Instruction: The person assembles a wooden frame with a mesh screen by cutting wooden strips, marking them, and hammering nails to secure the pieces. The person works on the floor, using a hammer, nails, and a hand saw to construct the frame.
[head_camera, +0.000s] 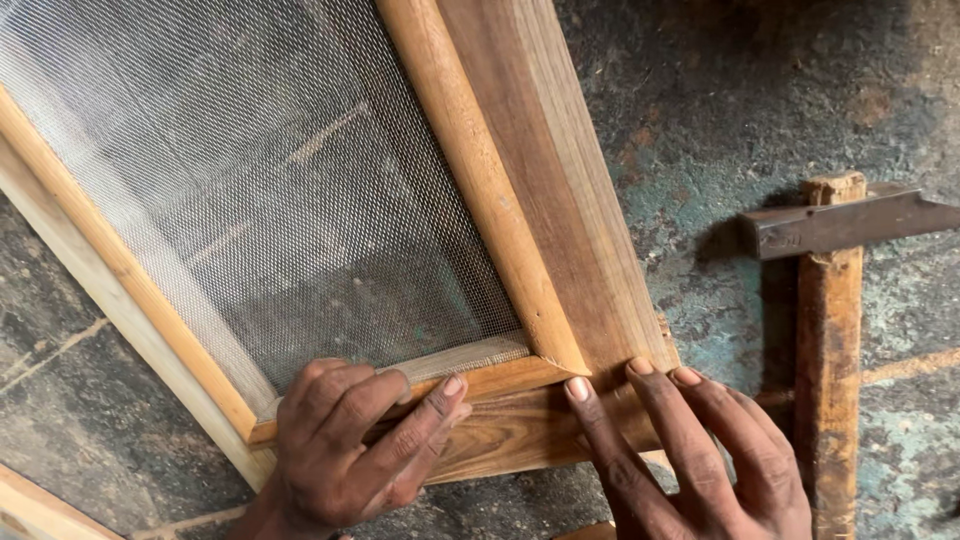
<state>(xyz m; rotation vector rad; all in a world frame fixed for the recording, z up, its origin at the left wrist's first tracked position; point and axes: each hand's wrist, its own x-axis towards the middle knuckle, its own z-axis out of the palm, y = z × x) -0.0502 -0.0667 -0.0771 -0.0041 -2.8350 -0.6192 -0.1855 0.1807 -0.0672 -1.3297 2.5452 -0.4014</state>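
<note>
A wooden frame (560, 200) with fine wire mesh (260, 190) stretched across it lies tilted on a worn dark floor. A thin rounded wooden strip (480, 180) runs along the mesh's right edge and meets a bottom strip (500, 378) at a mitred corner. My left hand (350, 445) presses on the bottom strip near the lower left corner, fingers curled over it. My right hand (700, 450) rests with fingertips flat on the frame's lower right corner. Neither hand holds anything.
A hammer (830, 330) with a wooden handle and dark metal head (850, 222) lies on the floor to the right of the frame. Another piece of pale wood (35, 510) shows at the bottom left corner.
</note>
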